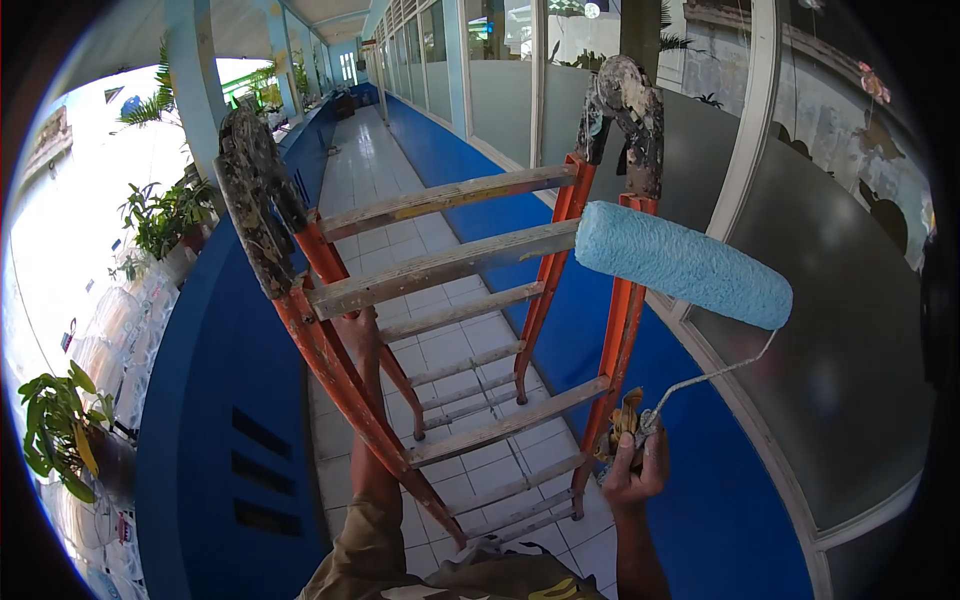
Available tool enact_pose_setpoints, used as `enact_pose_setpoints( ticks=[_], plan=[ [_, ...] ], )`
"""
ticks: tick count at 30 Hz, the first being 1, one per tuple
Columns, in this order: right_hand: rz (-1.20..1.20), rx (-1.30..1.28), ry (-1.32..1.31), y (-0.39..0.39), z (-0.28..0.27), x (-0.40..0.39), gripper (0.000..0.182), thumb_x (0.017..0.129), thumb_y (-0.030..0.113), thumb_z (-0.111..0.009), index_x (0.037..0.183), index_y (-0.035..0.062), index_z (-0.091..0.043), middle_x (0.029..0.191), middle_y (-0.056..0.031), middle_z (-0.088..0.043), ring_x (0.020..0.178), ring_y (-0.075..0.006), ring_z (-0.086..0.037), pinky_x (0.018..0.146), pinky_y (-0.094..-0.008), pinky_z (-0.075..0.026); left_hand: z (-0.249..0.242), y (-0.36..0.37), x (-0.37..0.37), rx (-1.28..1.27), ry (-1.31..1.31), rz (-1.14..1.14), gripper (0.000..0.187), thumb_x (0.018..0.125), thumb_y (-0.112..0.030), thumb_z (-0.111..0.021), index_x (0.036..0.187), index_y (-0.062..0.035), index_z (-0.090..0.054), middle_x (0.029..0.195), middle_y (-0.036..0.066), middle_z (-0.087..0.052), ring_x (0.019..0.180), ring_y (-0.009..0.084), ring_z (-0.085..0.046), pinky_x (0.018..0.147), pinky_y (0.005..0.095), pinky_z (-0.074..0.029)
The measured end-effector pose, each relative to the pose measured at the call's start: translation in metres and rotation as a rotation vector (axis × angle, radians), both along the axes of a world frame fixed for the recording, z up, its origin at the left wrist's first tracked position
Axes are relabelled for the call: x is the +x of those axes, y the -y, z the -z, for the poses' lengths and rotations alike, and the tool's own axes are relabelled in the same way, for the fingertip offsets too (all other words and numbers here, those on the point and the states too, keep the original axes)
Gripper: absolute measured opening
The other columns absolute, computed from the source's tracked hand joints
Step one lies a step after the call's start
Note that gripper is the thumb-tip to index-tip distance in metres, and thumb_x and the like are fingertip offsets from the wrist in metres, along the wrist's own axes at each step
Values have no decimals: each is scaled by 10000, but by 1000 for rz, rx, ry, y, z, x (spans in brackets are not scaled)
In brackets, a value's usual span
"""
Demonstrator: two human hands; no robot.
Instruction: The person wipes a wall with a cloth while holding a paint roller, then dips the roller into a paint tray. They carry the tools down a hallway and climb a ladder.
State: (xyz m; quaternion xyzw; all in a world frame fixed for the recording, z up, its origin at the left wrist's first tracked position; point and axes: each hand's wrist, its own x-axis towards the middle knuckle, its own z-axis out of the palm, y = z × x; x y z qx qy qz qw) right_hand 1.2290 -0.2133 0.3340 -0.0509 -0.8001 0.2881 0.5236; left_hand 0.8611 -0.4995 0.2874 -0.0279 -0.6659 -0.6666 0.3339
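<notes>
An orange stepladder (335,352) with worn wooden steps stands right in front of me, its top ends wrapped in dark, paint-spattered padding. My left hand (361,326) reaches up to the ladder and grips it just below an upper step, which hides part of the fingers. In my right hand (636,468) is a paint roller (685,264) with a light-blue sleeve, held up beside the right side of the ladder. Its bent, paint-crusted wire frame runs down to the handle between my fingers. A brownish crumpled piece (622,425), perhaps cloth, sits by the handle.
A white-tiled corridor floor (358,150) runs ahead beneath the ladder. On the left is a low blue wall (228,385) with slots and potted plants (160,220) beyond it. Frosted windows (815,370) above a blue wall base line the right side.
</notes>
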Motion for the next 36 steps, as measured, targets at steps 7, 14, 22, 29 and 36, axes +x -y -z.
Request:
enact_pose_setpoints(
  ticks=[7, 14, 22, 29, 36],
  plan=[
    [17, 29, 18, -13, 12, 33, 354, 949, 7, -588, 1232, -200, -540, 981, -254, -634, 808, -318, -652, 645, -391, -534, -3, -2, 7, -117, -5, -54, 207, 856, -161, -716, 809, 2, -598, 620, 37, -593, 547, 121, -584, 523, 300, -477],
    [-9, 10, -8, -20, 16, 37, 376, 950, 13, -595, 1250, -205, -533, 1004, -260, -642, 820, -321, -657, 660, -393, -543, 2, -3, -2, -47, -94, 21, 222, 867, -183, -718, 816, -20, -575, 621, 27, -580, 548, 113, -572, 509, 299, -469],
    [-68, -85, 21, -6, 34, 33, 371, 961, 4, -593, 1266, -201, -539, 1008, -254, -648, 845, -309, -676, 670, -371, -554, -5, 1, 6, -141, 69, 116, 340, 896, -287, -743, 983, 13, -609, 744, 66, -629, 628, 133, -606, 572, 330, -501],
    [-85, -126, -7, -1, 32, 44, 263, 962, -1, -594, 1172, -159, -597, 1038, -235, -663, 866, -290, -674, 695, -364, -543, 60, 29, 87, -33, 648, 164, 1172, 825, -783, -604, 1595, -8, -179, 1608, 253, -267, 1471, 443, -293, 1163, 603, -309],
    [-113, -87, 39, -14, 47, 73, 392, 975, 16, -590, 1293, -203, -528, 1129, -319, -652, 956, -375, -696, 776, -416, -580, 113, 45, 247, 225, 792, 762, 738, 1040, -606, -350, 1454, -6, -467, 1353, 218, -601, 1122, 349, -666, 939, 432, -561]
  ],
)
